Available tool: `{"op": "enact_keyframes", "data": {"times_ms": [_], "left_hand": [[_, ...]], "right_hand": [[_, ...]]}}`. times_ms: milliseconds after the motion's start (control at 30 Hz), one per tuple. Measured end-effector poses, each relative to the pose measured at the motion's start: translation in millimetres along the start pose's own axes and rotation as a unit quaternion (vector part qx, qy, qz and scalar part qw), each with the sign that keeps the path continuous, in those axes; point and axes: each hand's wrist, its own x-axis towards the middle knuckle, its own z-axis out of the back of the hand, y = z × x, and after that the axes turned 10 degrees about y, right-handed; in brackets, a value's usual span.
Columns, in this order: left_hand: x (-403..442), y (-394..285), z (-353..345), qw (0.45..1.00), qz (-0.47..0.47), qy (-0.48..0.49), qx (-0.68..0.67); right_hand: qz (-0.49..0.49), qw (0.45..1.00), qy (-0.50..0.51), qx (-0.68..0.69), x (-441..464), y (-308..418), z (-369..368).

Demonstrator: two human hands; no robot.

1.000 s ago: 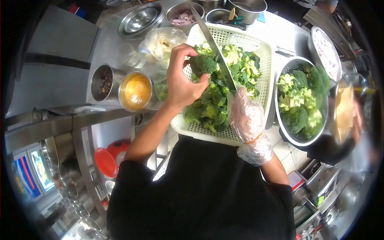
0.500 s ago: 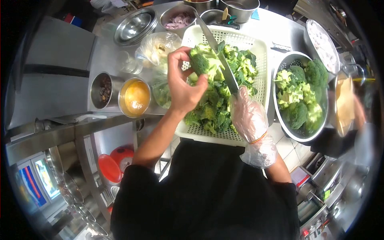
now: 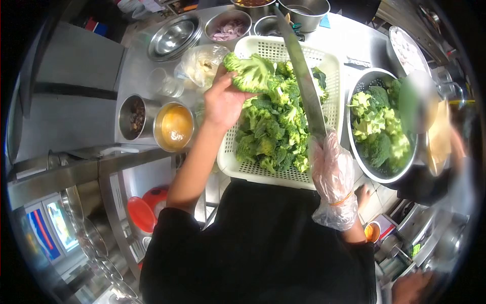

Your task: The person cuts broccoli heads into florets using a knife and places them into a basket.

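Observation:
My bare left hand (image 3: 224,101) grips a broccoli head (image 3: 250,72), its cut stalk side facing up. In my right hand (image 3: 331,172), covered by a clear plastic glove with a rubber band at the wrist, is a long-bladed knife (image 3: 302,76). The blade points away from me, to the right of the broccoli and apart from it. Beneath both hands stands a cream perforated basket (image 3: 331,96) filled with cut broccoli florets (image 3: 271,131). The knife's handle is hidden inside my gloved fingers.
Right of the basket, a colander (image 3: 353,134) holds large broccoli pieces. Bowls of yellow liquid (image 3: 173,126), dark bits (image 3: 135,116) and sliced onion (image 3: 229,28) stand left and behind. A plastic bag (image 3: 202,63) lies beside the basket. Another person's hand (image 3: 412,287) shows lower right.
My left hand has turned the broccoli and moved it slightly left. The knife has drawn away to the right and nearer me. A blurred green shape now appears over the colander.

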Motion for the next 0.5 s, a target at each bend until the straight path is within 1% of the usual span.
{"op": "enact_keyframes", "data": {"times_ms": [67,100,133,167,233,267,333,433,500], "left_hand": [[5.6,6.2,-2.4,0.998,0.040,-0.037,0.036],[7.0,9.8,-4.6,0.998,0.043,-0.034,0.036],[8.2,13.4,-7.1,0.995,0.049,-0.066,0.049],[9.1,17.2,-9.8,0.992,0.055,-0.097,0.061],[10.9,24.1,-17.2,0.984,0.056,-0.149,0.085],[12.2,26.5,-21.6,0.984,0.058,-0.146,0.085],[16.0,30.5,-30.5,0.985,0.064,-0.140,0.077],[26.0,44.2,-51.5,0.985,0.107,-0.103,0.088],[31.3,65.2,-77.1,0.981,0.144,-0.070,0.110]], "right_hand": [[0.002,1.000,-0.006,-0.011,-3.1,-0.5,1.8],[0.021,0.999,0.006,-0.025,-4.1,-2.4,2.9],[0.040,0.998,0.018,-0.039,-4.2,-4.1,3.7],[0.069,0.996,-0.010,-0.060,-2.8,-7.1,0.8],[0.056,0.996,0.003,-0.074,-4.7,-11.4,-2.6],[0.045,0.995,0.019,-0.085,-5.8,-13.0,-3.6],[0.034,0.994,0.017,-0.098,-9.3,-14.4,-3.4],[-0.020,0.989,0.023,-0.142,-17.8,-18.2,2.9],[-0.117,0.967,0.046,-0.221,-26.0,-21.5,7.9]]}}
